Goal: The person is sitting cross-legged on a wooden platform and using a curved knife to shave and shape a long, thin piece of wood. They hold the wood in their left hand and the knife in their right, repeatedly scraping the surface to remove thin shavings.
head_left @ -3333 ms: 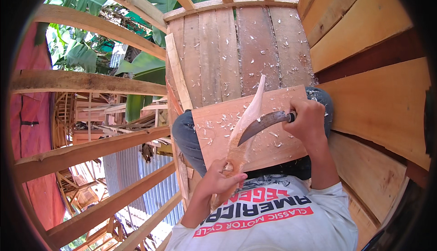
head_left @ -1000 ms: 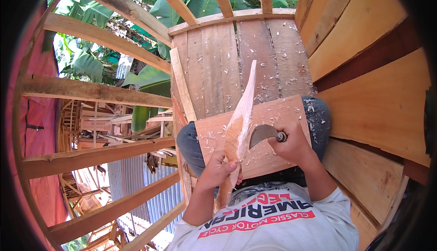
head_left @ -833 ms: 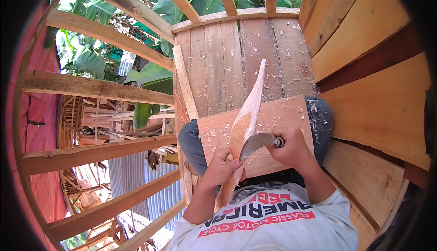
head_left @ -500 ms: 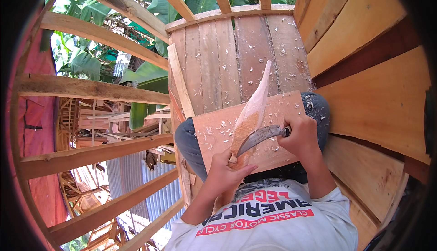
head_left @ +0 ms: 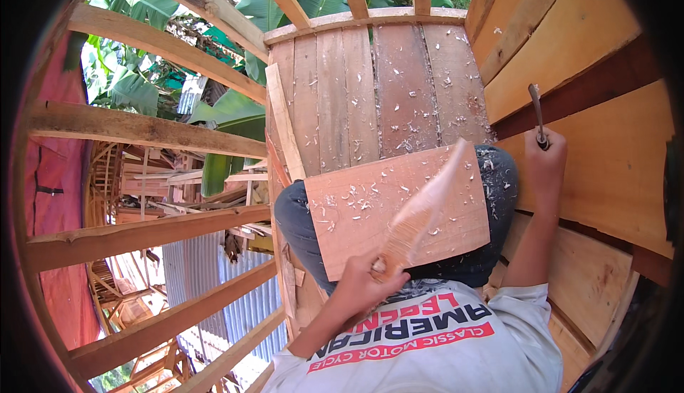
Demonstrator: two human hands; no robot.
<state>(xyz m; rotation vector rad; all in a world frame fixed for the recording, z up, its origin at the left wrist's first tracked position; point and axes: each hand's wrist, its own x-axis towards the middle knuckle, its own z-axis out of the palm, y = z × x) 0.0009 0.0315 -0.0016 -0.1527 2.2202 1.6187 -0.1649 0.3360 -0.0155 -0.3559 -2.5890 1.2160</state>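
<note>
A long, pointed piece of carved wood (head_left: 420, 215) slants up and to the right over my lap, a little blurred by motion. My left hand (head_left: 367, 279) is closed round its thick lower end. Out to the right, beside the plank wall, my right hand (head_left: 546, 158) grips the dark handle of a curved knife (head_left: 536, 104), its blade seen nearly edge-on and pointing up, well apart from the wood. Across my thighs lies a flat wooden board (head_left: 342, 236) scattered with curled shavings.
Plank flooring (head_left: 399, 94) with shavings stretches ahead to a low wooden rail (head_left: 370, 19). Wooden slats (head_left: 142, 126) form an open side on the left, and a loose wood strip (head_left: 283, 122) leans there. A plank wall (head_left: 591, 158) stands close on the right.
My right hand has lifted the knife off the wood and swung it out to the right. The carved wood has tipped to the right in my left hand, its point lower.
</note>
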